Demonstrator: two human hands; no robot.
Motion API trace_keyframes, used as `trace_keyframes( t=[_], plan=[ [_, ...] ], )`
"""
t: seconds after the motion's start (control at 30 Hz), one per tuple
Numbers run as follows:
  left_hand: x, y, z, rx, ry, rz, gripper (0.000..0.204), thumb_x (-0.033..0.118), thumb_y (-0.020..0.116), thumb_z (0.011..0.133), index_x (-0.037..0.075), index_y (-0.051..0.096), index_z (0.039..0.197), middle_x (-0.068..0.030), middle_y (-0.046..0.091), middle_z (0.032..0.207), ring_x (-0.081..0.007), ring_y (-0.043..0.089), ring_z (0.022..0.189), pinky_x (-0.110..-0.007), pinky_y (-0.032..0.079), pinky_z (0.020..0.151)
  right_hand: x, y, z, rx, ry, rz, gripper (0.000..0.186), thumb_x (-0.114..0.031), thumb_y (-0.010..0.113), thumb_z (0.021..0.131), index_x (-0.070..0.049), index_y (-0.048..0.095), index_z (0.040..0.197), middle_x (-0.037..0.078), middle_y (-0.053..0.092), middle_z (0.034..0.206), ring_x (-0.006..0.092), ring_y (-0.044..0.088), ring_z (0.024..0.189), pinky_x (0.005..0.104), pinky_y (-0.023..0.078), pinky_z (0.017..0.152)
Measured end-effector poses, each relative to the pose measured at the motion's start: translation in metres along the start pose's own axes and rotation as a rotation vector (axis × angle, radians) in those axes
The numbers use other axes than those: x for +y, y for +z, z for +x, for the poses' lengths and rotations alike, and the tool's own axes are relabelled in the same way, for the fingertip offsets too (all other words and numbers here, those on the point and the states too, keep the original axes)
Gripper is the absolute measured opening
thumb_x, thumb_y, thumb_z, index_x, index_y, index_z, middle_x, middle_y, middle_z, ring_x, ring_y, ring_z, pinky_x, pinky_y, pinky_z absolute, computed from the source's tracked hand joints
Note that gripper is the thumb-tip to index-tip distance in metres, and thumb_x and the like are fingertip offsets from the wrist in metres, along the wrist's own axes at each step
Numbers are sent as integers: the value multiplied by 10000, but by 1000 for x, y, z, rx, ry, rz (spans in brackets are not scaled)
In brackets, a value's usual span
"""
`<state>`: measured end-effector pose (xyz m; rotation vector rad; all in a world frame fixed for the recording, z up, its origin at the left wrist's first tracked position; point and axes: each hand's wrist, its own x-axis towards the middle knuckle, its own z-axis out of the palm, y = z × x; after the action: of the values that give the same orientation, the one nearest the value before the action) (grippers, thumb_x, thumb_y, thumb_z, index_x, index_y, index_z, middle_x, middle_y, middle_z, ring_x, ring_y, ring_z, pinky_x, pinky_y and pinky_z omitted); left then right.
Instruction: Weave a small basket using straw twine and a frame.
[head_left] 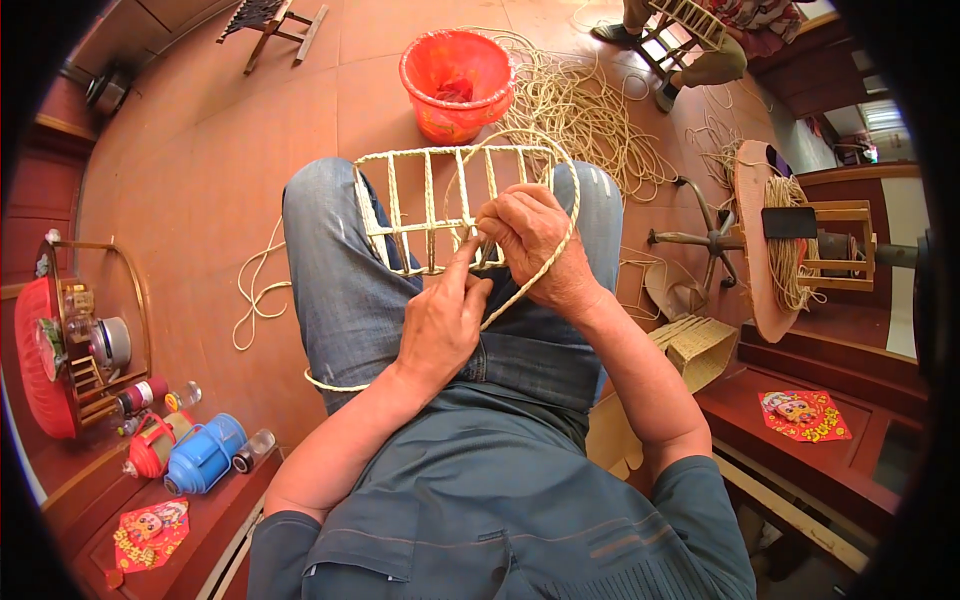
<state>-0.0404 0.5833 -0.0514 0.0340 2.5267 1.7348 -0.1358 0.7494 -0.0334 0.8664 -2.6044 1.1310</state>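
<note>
A small frame [430, 190] wound in cream cord, with crossing bars, rests on my jeans between the knees. My right hand [535, 240] pinches cord at its lower crossbar, right of centre; what exactly lies under the fingertips is partly hidden. A long loop of cord [547, 266] arches over the frame and down past that hand. My left hand [440, 330] is just below, index finger extended up to touch the crossing beside my right fingertips, the other fingers curled, their contents unclear.
A red bucket [426, 65] and tangled cord [585, 115] lie ahead. Another person's leg [710, 65] is at upper right. At right stand a swivel-chair base [710, 238], wound cord [785, 270] and a woven basket [700, 345]. Flasks [205, 450] and jars are at left.
</note>
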Motion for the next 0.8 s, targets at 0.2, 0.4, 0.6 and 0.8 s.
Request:
trace_keyframes(
  t=[0.2, 0.4, 0.6, 0.8],
  plan=[
    [1, 6, 14, 33, -33, 227, 332, 214, 700, 1029, 77, 641, 1326, -172, 758, 943, -408, 741, 869, -503, 558, 743, -1, -6, 4, -47, 34, 38, 128, -147, 721, 993, -20, 721, 974, 104, 734, 952, 344, 668, 1054, 443, 544, 938],
    [11, -22, 15, 164, 301, 146, 120, 123, 669, 1041, 28, 640, 973, -106, 623, 830, -301, 616, 706, -431, 503, 685, -2, -12, -1, -69, 29, 104, 162, -60, 716, 928, -10, 723, 1083, 139, 725, 1083, 336, 661, 1153, 435, 532, 1001],
    [56, -110, -10, -109, -166, -538, 241, 248, 619, 1123, 63, 620, 968, 41, 566, 769, -43, 515, 670, -236, 414, 598, -2, -9, -4, -9, 6, 127, 183, -67, 811, 888, -33, 744, 1054, 104, 745, 1066, 301, 679, 1103, 421, 554, 955],
    [92, -223, -13, 259, -23, -762, 304, 296, 595, 1140, 113, 506, 914, 47, 389, 643, -85, 395, 529, -265, 403, 490, 0, 4, -3, 164, -43, 130, 166, -149, 855, 893, -55, 726, 937, 67, 721, 867, 290, 690, 961, 411, 553, 862]
  ],
)
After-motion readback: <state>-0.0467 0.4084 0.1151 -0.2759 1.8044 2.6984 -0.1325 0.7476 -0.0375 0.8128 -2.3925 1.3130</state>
